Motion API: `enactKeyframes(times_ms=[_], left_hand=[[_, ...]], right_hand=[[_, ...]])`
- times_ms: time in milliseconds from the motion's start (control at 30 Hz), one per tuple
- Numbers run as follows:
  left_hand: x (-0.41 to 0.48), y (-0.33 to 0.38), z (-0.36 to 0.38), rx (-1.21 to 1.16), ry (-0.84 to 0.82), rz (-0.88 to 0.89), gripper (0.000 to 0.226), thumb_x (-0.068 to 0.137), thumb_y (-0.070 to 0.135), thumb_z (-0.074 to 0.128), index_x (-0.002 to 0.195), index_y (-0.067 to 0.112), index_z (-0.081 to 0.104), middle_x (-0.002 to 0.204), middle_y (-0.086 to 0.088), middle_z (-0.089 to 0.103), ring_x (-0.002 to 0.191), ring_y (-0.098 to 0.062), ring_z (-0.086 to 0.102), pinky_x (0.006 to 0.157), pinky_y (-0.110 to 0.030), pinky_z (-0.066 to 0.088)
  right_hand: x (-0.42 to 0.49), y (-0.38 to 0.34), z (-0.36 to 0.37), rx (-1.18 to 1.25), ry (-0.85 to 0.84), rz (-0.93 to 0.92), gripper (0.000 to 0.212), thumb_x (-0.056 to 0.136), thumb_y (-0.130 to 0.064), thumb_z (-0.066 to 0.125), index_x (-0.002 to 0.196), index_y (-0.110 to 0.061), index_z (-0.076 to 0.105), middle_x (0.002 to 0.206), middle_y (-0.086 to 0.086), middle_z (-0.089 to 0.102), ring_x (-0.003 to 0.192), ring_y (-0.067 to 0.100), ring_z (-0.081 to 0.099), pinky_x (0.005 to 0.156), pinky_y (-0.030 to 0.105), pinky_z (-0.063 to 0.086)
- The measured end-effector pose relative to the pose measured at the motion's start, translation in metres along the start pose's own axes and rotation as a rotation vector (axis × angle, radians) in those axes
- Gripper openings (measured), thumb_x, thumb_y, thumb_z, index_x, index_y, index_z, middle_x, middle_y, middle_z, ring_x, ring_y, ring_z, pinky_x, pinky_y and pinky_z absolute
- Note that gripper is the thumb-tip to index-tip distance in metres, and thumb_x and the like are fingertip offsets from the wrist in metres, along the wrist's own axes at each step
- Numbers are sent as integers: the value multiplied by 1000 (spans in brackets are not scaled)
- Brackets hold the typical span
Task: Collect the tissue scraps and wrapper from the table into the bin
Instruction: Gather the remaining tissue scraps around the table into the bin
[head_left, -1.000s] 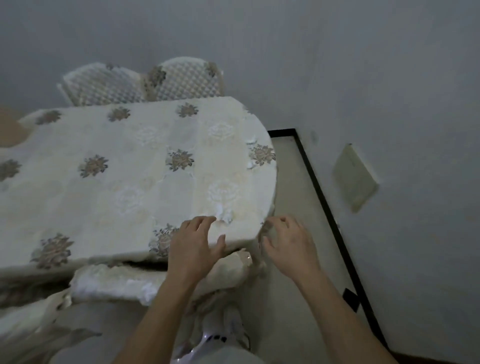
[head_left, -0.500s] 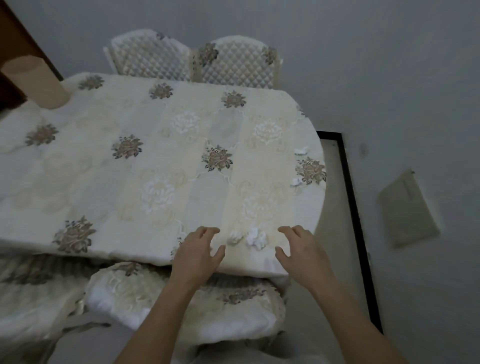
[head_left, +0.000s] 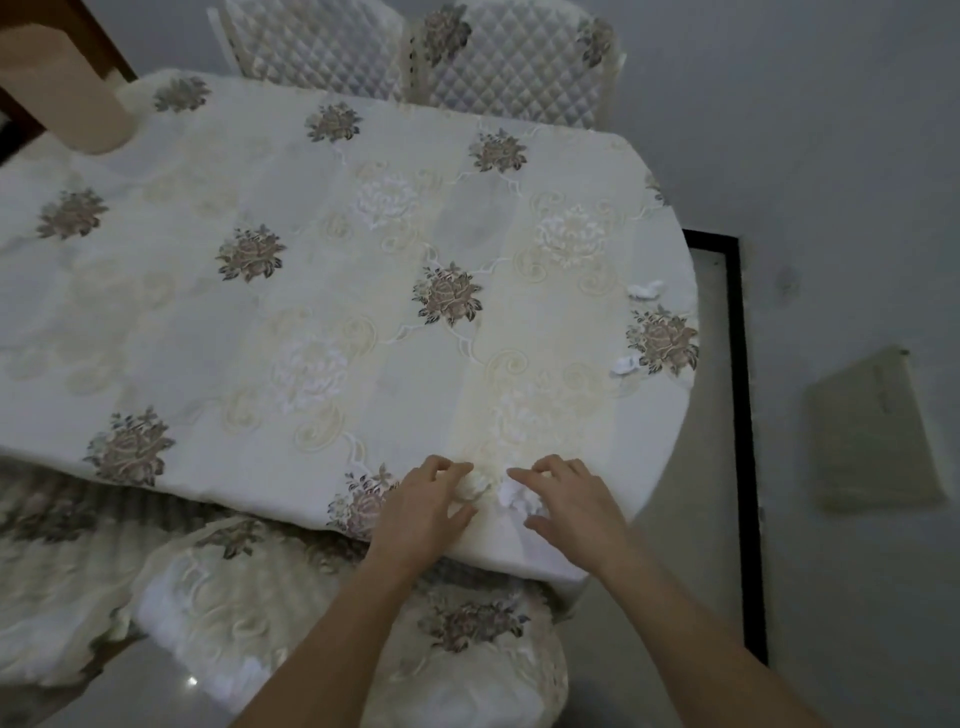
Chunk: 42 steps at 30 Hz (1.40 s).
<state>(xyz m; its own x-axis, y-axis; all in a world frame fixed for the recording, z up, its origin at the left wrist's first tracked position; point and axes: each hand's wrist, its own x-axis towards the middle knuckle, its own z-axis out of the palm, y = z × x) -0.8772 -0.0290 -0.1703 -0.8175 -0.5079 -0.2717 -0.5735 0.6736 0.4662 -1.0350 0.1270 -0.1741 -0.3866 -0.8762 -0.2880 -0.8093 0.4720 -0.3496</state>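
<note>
An oval table (head_left: 322, 291) under a cream floral cloth fills the view. Near its front edge lie two crumpled white tissue scraps side by side. My left hand (head_left: 421, 512) curls its fingers and thumb around the left scrap (head_left: 474, 486). My right hand (head_left: 569, 506) rests its fingertips on the right scrap (head_left: 517, 498), fingers spread over it. Two more small white scraps lie near the table's right edge, one further back (head_left: 645, 289) and one nearer (head_left: 623, 365). No bin or wrapper shows.
A beige cylinder (head_left: 67, 88) stands at the table's far left corner. Two quilted chairs (head_left: 467, 57) stand behind the table and a covered chair (head_left: 332, 623) sits just under its front edge. A grey wall (head_left: 857, 208) with a black skirting strip (head_left: 748, 415) runs along the right.
Both hands have moved forward from the table's edge onto the two near tissue scraps. The view has tilted up, showing more of the tabletop.
</note>
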Motion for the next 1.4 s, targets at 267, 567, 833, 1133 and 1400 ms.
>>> enactKeyframes(times_ms=[267,567,833,1133,1400], left_hand=[[13,-4,23,-59,-12,-21,33,92,34,62,123,23,63,112,-1,58,102,-22,56,79,-34,48],[18,3,33,-74,11,-27,23,93,34,59,110,20,64,104,2,54,90,-17,56,63,-29,42],[11,4,15,-259,114,-167,17,94,38,59,107,27,61,99,9,55,81,-14,57,69,-34,49],[-5,49,-37,-621,326,-158,5,93,32,65,88,30,64,82,10,67,66,-11,60,57,-20,46],[-9,86,-81,-664,408,-60,7,93,31,64,86,32,65,83,15,67,71,-9,61,58,-16,47]], right_hand=[[12,8,22,-2,122,-3,51,69,-35,84,117,-31,68,94,-3,65,84,24,60,64,35,47],[12,3,42,0,247,74,31,85,-35,70,112,-24,62,90,-2,65,78,22,58,63,35,49],[3,0,18,448,225,394,18,88,-41,63,86,-25,56,71,-6,60,67,15,57,58,36,48],[-7,-3,-48,837,460,348,10,84,-28,74,84,-27,64,82,-2,61,77,10,57,68,23,45],[-18,-10,-103,815,566,292,17,83,-31,75,77,-22,62,69,1,63,69,14,57,66,26,46]])
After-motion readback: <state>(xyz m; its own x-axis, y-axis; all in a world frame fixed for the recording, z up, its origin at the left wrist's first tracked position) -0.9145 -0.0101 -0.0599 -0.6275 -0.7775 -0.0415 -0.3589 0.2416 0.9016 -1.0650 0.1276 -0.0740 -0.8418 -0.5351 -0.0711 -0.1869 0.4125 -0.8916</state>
